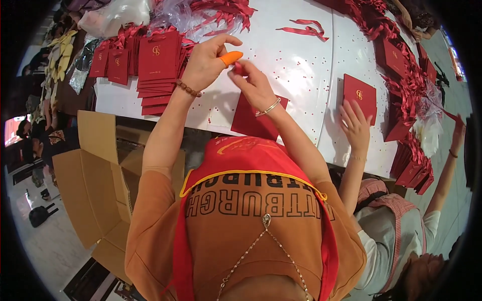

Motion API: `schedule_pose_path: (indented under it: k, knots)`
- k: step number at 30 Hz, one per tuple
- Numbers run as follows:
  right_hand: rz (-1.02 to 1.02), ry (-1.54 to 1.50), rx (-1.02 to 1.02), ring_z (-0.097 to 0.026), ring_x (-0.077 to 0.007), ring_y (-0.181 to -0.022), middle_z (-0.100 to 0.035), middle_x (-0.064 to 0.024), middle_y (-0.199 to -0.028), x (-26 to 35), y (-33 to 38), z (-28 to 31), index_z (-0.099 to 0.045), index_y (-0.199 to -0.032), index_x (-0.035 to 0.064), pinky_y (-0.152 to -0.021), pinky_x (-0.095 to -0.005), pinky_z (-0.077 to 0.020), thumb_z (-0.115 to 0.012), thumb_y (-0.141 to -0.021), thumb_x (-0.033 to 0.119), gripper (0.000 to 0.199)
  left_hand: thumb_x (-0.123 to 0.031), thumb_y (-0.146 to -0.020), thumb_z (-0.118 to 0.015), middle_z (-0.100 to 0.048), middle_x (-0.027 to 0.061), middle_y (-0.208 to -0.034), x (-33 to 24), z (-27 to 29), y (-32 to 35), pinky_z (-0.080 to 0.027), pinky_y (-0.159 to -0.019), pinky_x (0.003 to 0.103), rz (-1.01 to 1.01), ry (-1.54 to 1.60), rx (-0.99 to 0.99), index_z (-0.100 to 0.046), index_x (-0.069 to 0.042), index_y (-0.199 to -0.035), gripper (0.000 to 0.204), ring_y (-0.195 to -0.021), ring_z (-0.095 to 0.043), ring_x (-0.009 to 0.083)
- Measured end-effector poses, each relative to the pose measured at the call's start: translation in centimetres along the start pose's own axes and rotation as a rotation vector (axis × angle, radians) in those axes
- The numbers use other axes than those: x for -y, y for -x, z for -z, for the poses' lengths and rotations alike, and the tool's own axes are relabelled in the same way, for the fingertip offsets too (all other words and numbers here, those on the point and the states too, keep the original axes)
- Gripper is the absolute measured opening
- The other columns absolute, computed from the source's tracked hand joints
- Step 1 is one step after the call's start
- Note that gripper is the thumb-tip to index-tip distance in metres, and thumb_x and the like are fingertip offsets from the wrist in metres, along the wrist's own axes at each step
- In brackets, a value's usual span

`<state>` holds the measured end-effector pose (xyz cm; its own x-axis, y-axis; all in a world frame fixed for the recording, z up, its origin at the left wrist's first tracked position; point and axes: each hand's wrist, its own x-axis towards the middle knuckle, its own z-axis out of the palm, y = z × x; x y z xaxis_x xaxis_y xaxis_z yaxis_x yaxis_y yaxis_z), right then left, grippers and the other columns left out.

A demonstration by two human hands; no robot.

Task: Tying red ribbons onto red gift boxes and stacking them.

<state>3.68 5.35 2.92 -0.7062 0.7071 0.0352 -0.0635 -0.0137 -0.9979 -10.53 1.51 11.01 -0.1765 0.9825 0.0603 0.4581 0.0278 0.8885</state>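
Observation:
My left hand (205, 62), with an orange finger cover (231, 58) on one digit and a beaded bracelet at the wrist, is raised over the table. Its fingers are apart and I see nothing held in them. Close beside it, my right hand (255, 86) pinches a small piece of red ribbon (240, 68), mostly hidden by the fingers. Below the right hand, a flat red paper bag (247, 116) lies at the table's near edge, partly covered by my wrist.
Stacked red gift bags (158, 57) with ribbon handles stand at left, near clear plastic (168, 15). Loose red ribbons (304, 29) and small red dots lie on the white table (296, 65). An open cardboard box (90, 185) is at lower left. At right, a co-worker's hand (356, 123) touches another red bag (360, 95).

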Motion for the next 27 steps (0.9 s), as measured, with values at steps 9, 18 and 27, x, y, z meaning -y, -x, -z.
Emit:
schedule_pose_path:
  k: [9, 18, 27]
  knots:
    - [-0.025, 0.339, -0.102, -0.06, -0.0221, -0.073, -0.063, -0.0118, -0.075, 1.0, -0.3, 0.1, -0.058, -0.099, 0.0019, -0.069, -0.0306, -0.0458, -0.048, -0.086, 0.022, 0.026, -0.012, -0.079, -0.063, -0.059, 0.0025, -0.085, 2.9, -2.9, 0.5, -0.044, -0.065, 0.022, -0.049, 0.151, -0.048, -0.061, -0.003, -0.1, 0.023, -0.076, -0.054, 0.0087]
    - [-0.017, 0.508, -0.184, -0.056, -0.0297, -0.088, -0.057, -0.0133, -0.105, -2.3, 1.6, 8.1, -0.06, -0.103, 0.0117, -0.075, -0.0372, -0.0464, -0.057, -0.078, 0.034, 0.034, -0.011, -0.088, -0.048, -0.059, 0.0099, -0.084, 2.4, 0.3, -0.1, -0.044, -0.064, 0.027, -0.068, 1.171, -0.039, -0.054, -0.005, -0.091, 0.009, -0.078, -0.055, 0.0187]
    - [-0.029, 1.121, 0.023, -0.056, -0.0276, -0.083, -0.056, -0.0081, -0.096, -6.0, 5.4, 6.5, -0.059, -0.101, 0.0173, -0.068, -0.0369, -0.0478, -0.064, -0.072, 0.028, 0.031, -0.017, -0.083, -0.056, -0.049, -0.0051, -0.064, 3.0, -3.8, 0.1, -0.027, -0.043, 0.017, 0.297, 0.4, 0.263, -0.059, -0.006, -0.082, 0.011, -0.05, -0.038, 0.0014]
